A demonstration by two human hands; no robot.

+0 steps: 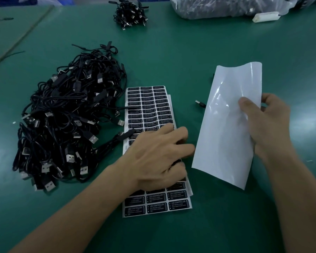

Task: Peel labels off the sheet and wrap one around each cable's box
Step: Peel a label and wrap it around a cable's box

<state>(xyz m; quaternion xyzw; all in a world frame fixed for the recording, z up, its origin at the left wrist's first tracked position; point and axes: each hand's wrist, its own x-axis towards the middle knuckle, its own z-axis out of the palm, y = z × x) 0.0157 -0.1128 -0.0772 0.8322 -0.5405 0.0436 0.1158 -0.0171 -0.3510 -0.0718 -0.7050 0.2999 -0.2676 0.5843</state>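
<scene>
Label sheet (150, 110) lies flat on the green tabletop (190, 52), black LED-controller stickers in three columns. The left hand (157, 157) rests on its lower half, fingers spread and fairly straight. The right hand (270, 125) pinches a blank white glossy sheet (230, 121) by its edge, thumb in front, the sheet curling. Black USB cables (67, 115) sit heaped just left of the labels. One loose plug (200, 104) lies between the two sheets.

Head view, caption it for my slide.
Left hand rests on the label sheet beside piled USB cables; right hand holds a blank glossy sheet.
</scene>
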